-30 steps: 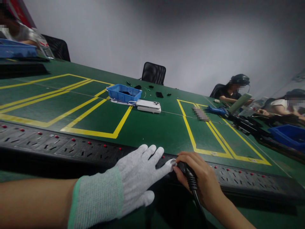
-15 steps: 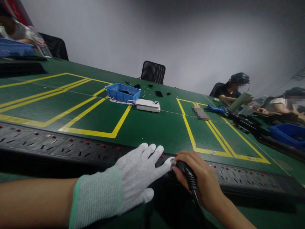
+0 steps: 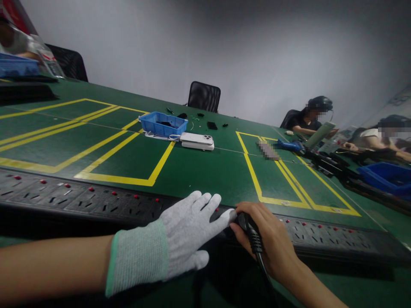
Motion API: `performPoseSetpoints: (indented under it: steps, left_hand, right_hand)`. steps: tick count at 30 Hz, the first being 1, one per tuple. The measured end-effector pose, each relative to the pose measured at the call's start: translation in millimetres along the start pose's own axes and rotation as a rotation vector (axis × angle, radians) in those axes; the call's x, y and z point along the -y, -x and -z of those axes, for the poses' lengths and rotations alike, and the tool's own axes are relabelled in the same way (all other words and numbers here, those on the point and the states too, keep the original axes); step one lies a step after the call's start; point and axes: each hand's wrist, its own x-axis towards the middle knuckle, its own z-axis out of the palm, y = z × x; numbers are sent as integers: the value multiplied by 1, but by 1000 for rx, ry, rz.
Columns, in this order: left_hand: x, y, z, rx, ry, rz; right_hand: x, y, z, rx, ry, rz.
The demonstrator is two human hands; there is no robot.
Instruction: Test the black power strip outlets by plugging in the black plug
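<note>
My left hand (image 3: 195, 226), in a white glove with a green-edged cuff, lies palm down across the black power strip (image 3: 105, 201) with its fingers stretched out. Its index fingertip reaches the black power plug (image 3: 243, 222). My bare right hand (image 3: 269, 233) is closed around that plug, close over the strip. A black cord (image 3: 261, 265) runs from the plug down toward me. The plug's prongs and the sockets beneath my hands are hidden, so I cannot tell whether it is plugged in.
Beyond the strip, yellow tape marks the green table (image 3: 205, 171). A blue bin (image 3: 163, 125) stands behind a white phone (image 3: 196, 141). Small black pieces (image 3: 212, 125) lie farther back. People sit at the right and far left; another blue bin (image 3: 385, 179) is at right.
My left forearm and cuff have shifted slightly right. My right hand keeps its hold on the plug. The view has turned a little, moving the table items slightly left.
</note>
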Motion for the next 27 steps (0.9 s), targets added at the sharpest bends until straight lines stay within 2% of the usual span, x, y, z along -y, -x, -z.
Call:
performPoseSetpoints:
  steps: [5,10,27]
  left_hand:
    - [0,-2,8,-28,-9,-40]
    - [0,-9,19,35,7,-41]
    - [4,-17,23,49,47,-40]
  right_hand:
    - [-2,3,-1,-2,26,-9]
    - [-3,4,-3,-10,48,-9]
    - [0,2,0,-6,5,27]
